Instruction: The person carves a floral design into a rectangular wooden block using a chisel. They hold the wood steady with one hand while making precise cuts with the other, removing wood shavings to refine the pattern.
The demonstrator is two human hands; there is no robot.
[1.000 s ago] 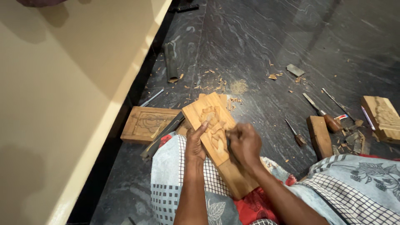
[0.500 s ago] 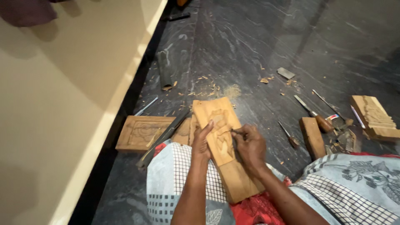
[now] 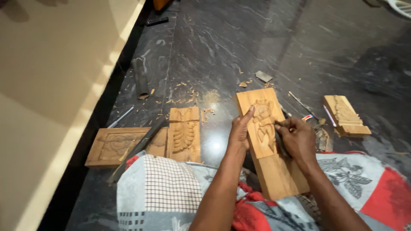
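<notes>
A long wooden plank (image 3: 274,171) with a carved relief on its upper half lies tilted across my lap. My left hand (image 3: 240,130) presses flat against the plank's left edge, fingers stretched up along it. My right hand (image 3: 297,139) is closed around a thin carving tool (image 3: 279,136) whose tip rests on the carved figure. Both forearms reach in from the bottom of the view.
On the dark marble floor lie a carved panel with leaf pattern (image 3: 184,134), a wider carved panel (image 3: 114,145) with a dark metal bar (image 3: 135,152) across it, a stepped carved block (image 3: 346,115), loose chisels (image 3: 302,105), wood chips (image 3: 184,92) and a cream wall (image 3: 51,85) on the left.
The view has swung left, so the plank and hands now sit further right in view. The leaf panel is now uncovered. Both hands stay on the plank.
</notes>
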